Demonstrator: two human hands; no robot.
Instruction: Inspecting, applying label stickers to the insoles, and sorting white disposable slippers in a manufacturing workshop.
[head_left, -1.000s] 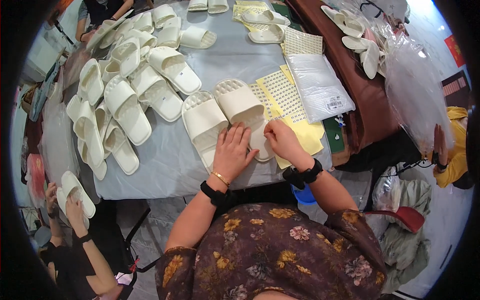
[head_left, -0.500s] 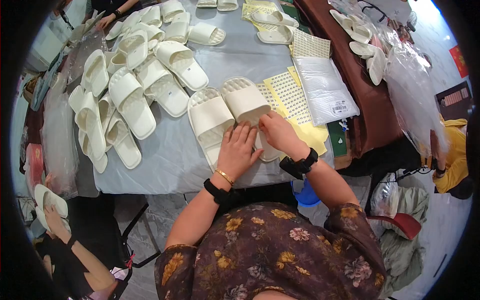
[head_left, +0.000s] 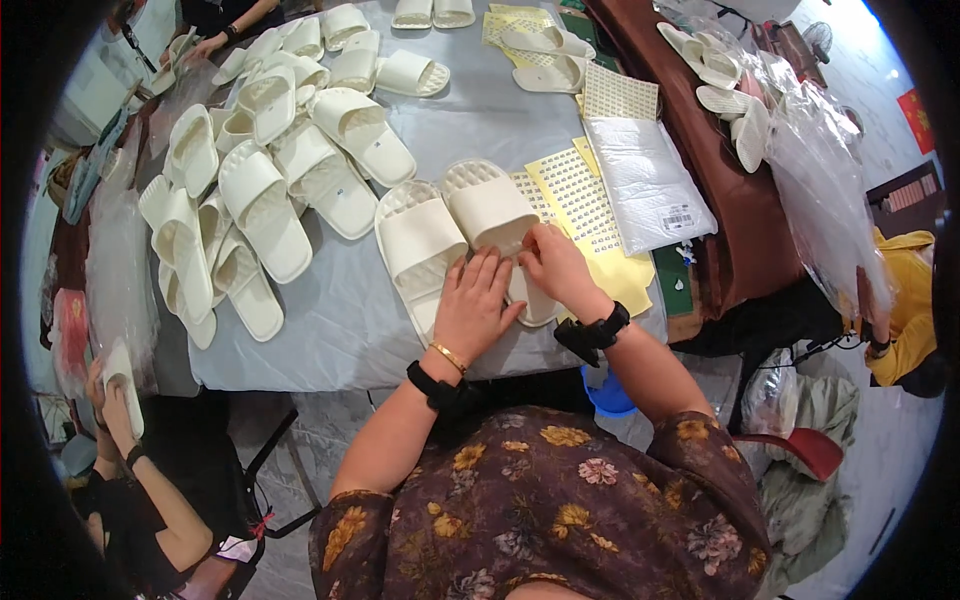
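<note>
Two cream slippers lie side by side at the table's near edge: a left slipper (head_left: pixel 421 240) and a right slipper (head_left: pixel 489 207), straps upward. My left hand (head_left: pixel 478 303) rests flat over their inner edges, its fingers stretched forward. My right hand (head_left: pixel 556 265) is closed in a pinch at the rear edge of the right slipper's strap. Whatever its fingertips hold, if anything, is hidden. Just beyond that hand lie yellow sticker sheets (head_left: pixel 580 195) with rows of small printed labels.
A heap of cream slippers (head_left: pixel 262 195) covers the table's left side. A white plastic mailer (head_left: pixel 645 185) lies at the right, beside a brown padded edge (head_left: pixel 740 230). At the lower left a co-worker's hands (head_left: pixel 118 405) hold a slipper. A blue bin (head_left: pixel 608 392) stands below the table.
My hands stay almost in place over the slippers. At the lower left, the co-worker has turned a slipper edge-on and brought a second hand to it.
</note>
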